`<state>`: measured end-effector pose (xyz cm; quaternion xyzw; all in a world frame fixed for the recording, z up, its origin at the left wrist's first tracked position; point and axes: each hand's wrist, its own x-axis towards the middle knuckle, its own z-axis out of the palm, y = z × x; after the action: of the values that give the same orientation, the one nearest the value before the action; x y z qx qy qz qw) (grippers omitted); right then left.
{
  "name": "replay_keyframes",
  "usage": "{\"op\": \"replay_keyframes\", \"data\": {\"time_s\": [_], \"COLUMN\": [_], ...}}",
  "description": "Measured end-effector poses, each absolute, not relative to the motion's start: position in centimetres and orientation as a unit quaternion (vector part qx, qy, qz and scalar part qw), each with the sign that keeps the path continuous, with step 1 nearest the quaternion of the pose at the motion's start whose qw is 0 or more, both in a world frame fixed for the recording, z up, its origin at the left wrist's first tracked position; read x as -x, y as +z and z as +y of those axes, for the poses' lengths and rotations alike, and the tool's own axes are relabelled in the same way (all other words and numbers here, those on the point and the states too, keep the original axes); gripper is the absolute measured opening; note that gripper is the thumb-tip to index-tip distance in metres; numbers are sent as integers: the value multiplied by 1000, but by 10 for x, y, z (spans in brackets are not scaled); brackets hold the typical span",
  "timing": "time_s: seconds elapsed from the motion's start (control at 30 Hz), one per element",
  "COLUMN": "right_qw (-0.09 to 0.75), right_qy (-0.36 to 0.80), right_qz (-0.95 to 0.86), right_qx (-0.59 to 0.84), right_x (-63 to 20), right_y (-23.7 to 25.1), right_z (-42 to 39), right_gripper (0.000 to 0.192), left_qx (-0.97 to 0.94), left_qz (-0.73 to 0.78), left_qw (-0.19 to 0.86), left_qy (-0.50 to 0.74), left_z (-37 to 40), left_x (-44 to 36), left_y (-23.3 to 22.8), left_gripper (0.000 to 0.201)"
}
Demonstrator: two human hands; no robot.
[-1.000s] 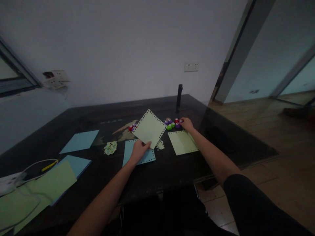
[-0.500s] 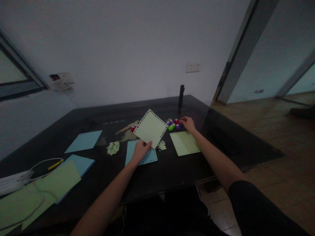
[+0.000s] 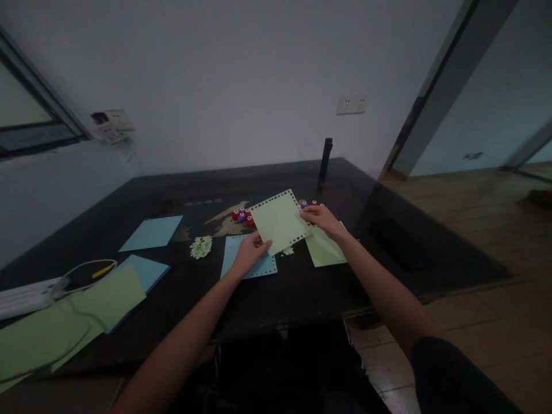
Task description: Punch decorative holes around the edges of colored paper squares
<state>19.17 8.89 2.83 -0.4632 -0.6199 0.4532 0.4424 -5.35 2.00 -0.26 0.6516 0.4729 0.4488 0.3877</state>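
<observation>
Green sheet held up between two hands

Head view. Landmark: the blue punched sheet [image 3: 231,251], lying on the black table [image 3: 293,299]. A pale green sheet [image 3: 278,221], dark-notched along its edges, is held tilted above and to the right of the landmark. Its lower left corner is pinched by the left hand [image 3: 249,252], thumb uppermost, over the landmark. Its right edge is gripped by the fingertips of the right hand [image 3: 325,219]; the hands are kept apart.

Right of the landmark, a second green sheet [image 3: 328,251] is partly covered by the right hand. Just beyond the landmark, red and purple pieces [image 3: 242,216] are grouped; more pieces [image 3: 314,203] are half hidden farther right. Paper bits [image 3: 201,247] are heaped to its left, and a few scraps [image 3: 288,251] are seen at its right edge. Farther left, a plain blue sheet [image 3: 152,234] is laid flat.
</observation>
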Motion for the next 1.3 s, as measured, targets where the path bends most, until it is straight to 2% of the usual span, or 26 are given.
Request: {"op": "replay_keyframes", "data": {"time_s": [0.2,0.5,0.73,0.9,1.03,1.3], "right_qw": [442,445,497,535,546,469], "right_qy": [458,456,431,387,350,309], "right_qz": [-606,-605,-589,-557,-541,-570], "right_qx": [477,477,469,504,535,599], "right_x": [-194,-198,-222,-256,-284,-317], "right_y": [34,41,51,48,37,9], "right_z": [81,60,43,36,35,23], "right_gripper": [29,26,26,35,42,46], "left_qx": [-630,-581,-579,-634,-675,-709], "left_qz": [483,501,473,462,458,494], "left_qw": [393,373,375,323,315,304], "left_qy": [463,522,548,529,485,401], "left_z": [17,16,11,23,31,24], "left_x": [54,58,36,2,-33,-67], "left_y": [4,17,48,62,55,21], "left_gripper": [37,27,21,20,12,9]}}
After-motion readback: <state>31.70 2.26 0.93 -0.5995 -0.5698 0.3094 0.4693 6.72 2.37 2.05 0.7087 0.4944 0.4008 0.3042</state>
